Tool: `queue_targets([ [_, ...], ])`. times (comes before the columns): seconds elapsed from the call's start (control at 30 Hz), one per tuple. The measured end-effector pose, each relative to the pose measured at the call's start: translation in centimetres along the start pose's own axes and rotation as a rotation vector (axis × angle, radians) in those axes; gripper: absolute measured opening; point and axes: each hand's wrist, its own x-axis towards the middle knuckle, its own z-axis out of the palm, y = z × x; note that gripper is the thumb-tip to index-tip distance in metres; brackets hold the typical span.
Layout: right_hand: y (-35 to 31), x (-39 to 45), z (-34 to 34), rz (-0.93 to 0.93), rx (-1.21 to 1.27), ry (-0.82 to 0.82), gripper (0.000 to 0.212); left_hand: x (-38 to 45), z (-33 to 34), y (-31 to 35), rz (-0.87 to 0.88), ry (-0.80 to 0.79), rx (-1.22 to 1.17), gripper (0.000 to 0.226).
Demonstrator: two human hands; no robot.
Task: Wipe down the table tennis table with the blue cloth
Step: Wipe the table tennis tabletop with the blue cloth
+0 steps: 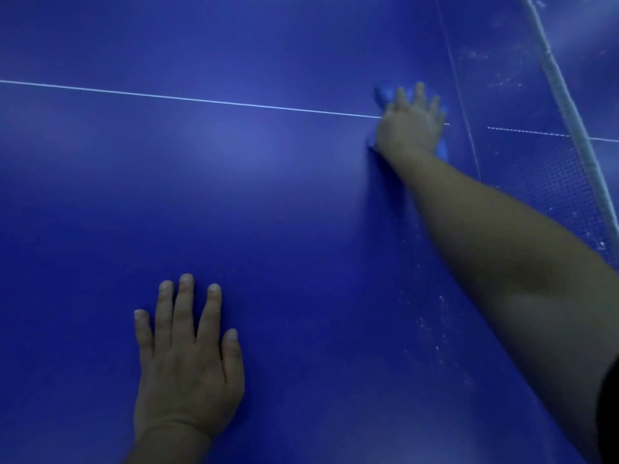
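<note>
My right hand (410, 120) presses the blue cloth (385, 95) flat at two o'clock; my left hand (187, 360) rests splayed on the worktop (268, 195).

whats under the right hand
The blue cloth, pressed flat on the table tennis table by the right hand. Only its edges peek out around the hand; its middle, and the white centre line beneath it, are covered.
</note>
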Motion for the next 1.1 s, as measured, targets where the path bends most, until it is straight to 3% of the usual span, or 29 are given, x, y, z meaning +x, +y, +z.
queue_targets([
  [0.13, 8.4, -9.6, 0.0, 0.165, 0.061, -0.014, 0.057, 0.1, -0.2, 0.0, -0.009, -0.020, -0.010, 0.066],
  [0.23, 9.2, -17.4, 1.4, 0.119, 0.033, 0.047, 0.051, 0.0, -0.3, 0.2, -0.018, -0.035, -0.018, 0.067],
  [0.4, 4.8, -8.8, 0.2, -0.082, 0.018, -0.008, 0.049, 0.1, -0.4, 0.2, -0.031, -0.059, -0.006, 0.068],
  [0.47, 4.9, -6.0, -0.4, -0.082, -0.003, -0.048, 0.050, 0.1, -0.5, 0.4, -0.034, -0.068, -0.002, 0.069],
  [0.53, 7.5, -7.9, -0.5, -0.036, -0.073, -0.075, 0.052, 0.1, -0.5, 0.3, -0.028, -0.061, -0.006, 0.068],
  [0.63, 12.2, -17.2, -0.6, 0.092, -0.031, -0.114, 0.055, 0.1, -0.8, 0.2, -0.041, -0.061, -0.005, 0.069],
  [0.73, 12.9, -24.5, -0.2, 0.065, -0.036, -0.074, 0.052, 0.0, -0.9, 0.3, -0.037, -0.073, 0.001, 0.068],
  [0.87, 10.2, -16.3, -0.7, -0.100, -0.095, -0.066, 0.053, 0.0, -1.1, 0.2, -0.036, -0.088, 0.011, 0.070],
  [0.97, 9.3, -11.0, -1.2, -0.055, -0.024, -0.022, 0.049, 0.0, -1.2, 0.4, -0.037, -0.105, 0.012, 0.071],
  [1.1, 14.1, -19.6, -0.5, -0.022, -0.072, -0.072, 0.054, 0.1, -1.3, 0.4, -0.043, -0.099, -0.003, 0.070],
])
